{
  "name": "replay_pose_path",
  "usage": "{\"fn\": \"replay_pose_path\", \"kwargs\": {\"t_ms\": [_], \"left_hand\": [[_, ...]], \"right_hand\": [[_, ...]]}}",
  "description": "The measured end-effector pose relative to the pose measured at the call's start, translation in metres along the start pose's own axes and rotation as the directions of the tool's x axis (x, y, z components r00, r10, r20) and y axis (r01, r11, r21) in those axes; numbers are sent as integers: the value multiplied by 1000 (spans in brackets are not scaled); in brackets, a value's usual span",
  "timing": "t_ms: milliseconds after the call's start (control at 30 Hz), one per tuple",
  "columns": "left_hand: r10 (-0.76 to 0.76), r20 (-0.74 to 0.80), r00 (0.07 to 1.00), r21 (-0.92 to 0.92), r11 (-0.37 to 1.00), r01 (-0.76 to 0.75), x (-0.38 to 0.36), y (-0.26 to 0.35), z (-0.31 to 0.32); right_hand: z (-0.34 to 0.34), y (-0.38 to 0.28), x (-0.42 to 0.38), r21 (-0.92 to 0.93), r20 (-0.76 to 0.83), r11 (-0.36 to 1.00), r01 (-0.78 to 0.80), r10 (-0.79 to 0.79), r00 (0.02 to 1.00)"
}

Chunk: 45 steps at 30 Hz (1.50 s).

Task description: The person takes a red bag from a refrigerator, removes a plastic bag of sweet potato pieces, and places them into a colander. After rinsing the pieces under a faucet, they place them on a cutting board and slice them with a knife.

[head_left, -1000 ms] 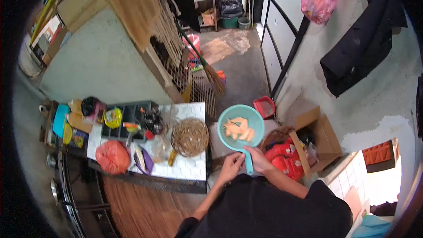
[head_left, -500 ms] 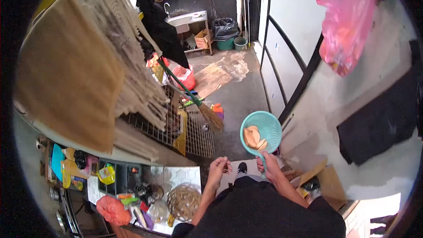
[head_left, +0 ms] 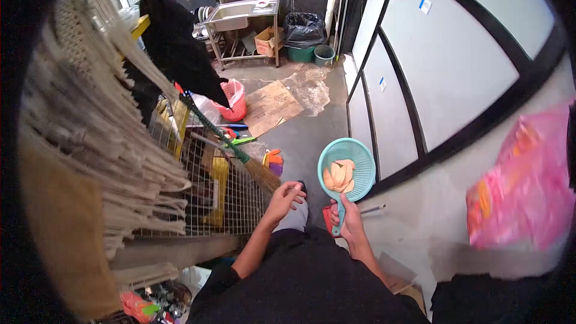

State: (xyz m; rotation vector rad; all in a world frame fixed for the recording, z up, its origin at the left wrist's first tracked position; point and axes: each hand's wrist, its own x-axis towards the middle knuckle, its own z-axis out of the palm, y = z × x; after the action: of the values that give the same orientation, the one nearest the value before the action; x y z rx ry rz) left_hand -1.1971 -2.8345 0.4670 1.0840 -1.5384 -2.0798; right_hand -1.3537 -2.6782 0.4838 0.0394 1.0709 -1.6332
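Note:
A turquoise plastic strainer (head_left: 364, 171) is held out in front of me, its handle gripped in my right hand (head_left: 350, 221). Several pale orange slices (head_left: 339, 175) lie inside its bowl. My left hand (head_left: 287, 200) is raised to the left of the strainer, apart from it, with its fingers curled loosely. Whether anything small is between those fingers cannot be made out. Below my left hand, my leg and dark shoe show.
Ahead stands a metal sink (head_left: 231, 18) beside a black-lined bin (head_left: 305, 30). Cardboard (head_left: 273, 108) lies on the floor near a red basket (head_left: 234, 101). A broom (head_left: 258, 173) and wire rack (head_left: 198, 204) are at left, white panels (head_left: 444, 42) and a pink bag (head_left: 522, 186) at right.
The view has moved forward, toward the sink, leaving the cluttered counter mostly out of sight. The strainer stays in my right hand. The pink bag appears lower and nearer at the right.

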Motion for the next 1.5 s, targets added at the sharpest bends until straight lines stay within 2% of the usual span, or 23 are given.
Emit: {"fn": "replay_pose_path", "kwargs": {"t_ms": [67,200,267,400,433,500,533,567,633,667,733,800,867,900,1033,1133,1167,1200,1267,1300,1400,1467,1500], "left_hand": [[9,130,991,8,1000,-10,46,10,1],[-43,164,986,-43,998,51,150,24,-14],[-60,130,990,-65,996,69,199,46,-22],[-56,39,998,-50,997,58,285,106,-40],[-96,22,995,-31,995,96,298,119,-49],[41,56,998,-6,999,-41,333,148,-65],[36,47,998,22,999,-38,350,155,-74],[1,36,999,-26,1000,0,369,158,-85],[-45,2,999,-147,988,45,405,171,-107],[-58,-2,998,-144,988,58,423,175,-116],[37,-93,995,-96,994,-45,458,187,-129],[26,-139,990,-160,986,-49,499,192,-145],[-77,-194,978,-102,993,58,536,200,-163],[-23,-256,967,-86,996,1,548,220,-164],[-26,-523,852,-210,973,-99,585,245,-205],[-92,-659,747,-296,944,-145,605,272,-238],[-144,-679,720,-312,944,-105,615,279,-250],[-148,-684,714,-320,941,-111,628,280,-264],[-158,-725,671,-343,927,-153,654,279,-291],[-167,-742,650,-357,918,-172,672,283,-306],[-207,-711,671,-390,911,-132,731,294,-364],[-173,-708,685,-313,946,-85,763,336,-396],[-165,-689,705,-293,954,-63,778,345,-416]], "right_hand": [[0,-15,43,10,-24,999,38,-38,999],[30,-73,142,-139,43,990,-19,25,999],[43,-104,184,-249,150,964,-91,131,980],[87,-141,257,-269,100,958,-101,132,986],[95,-147,276,-241,146,968,-70,107,983],[108,-157,311,-156,181,979,-129,157,971],[119,-168,327,-126,197,978,-169,191,962],[128,-178,350,-105,215,980,-169,188,958],[143,-194,398,-231,274,963,-138,200,941],[152,-200,425,-223,271,963,-151,210,939],[169,-219,480,-376,276,912,-161,276,921],[194,-237,531,-423,288,889,-178,318,903],[218,-257,581,-613,335,770,-176,455,825],[234,-264,607,-664,383,739,-116,469,796],[305,-280,693,-789,426,614,-28,579,695],[367,-287,742,-889,384,452,68,659,647],[380,-285,764,-905,390,413,105,702,596],[393,-283,787,-909,385,403,108,710,590],[414,-273,826,-889,413,457,25,776,476],[426,-270,848,-893,401,449,8,790,464],[464,-261,912,-883,392,468,-34,777,493],[500,-266,939,-875,318,471,-116,737,596],[516,-266,949,-851,323,504,-147,723,611]]}}
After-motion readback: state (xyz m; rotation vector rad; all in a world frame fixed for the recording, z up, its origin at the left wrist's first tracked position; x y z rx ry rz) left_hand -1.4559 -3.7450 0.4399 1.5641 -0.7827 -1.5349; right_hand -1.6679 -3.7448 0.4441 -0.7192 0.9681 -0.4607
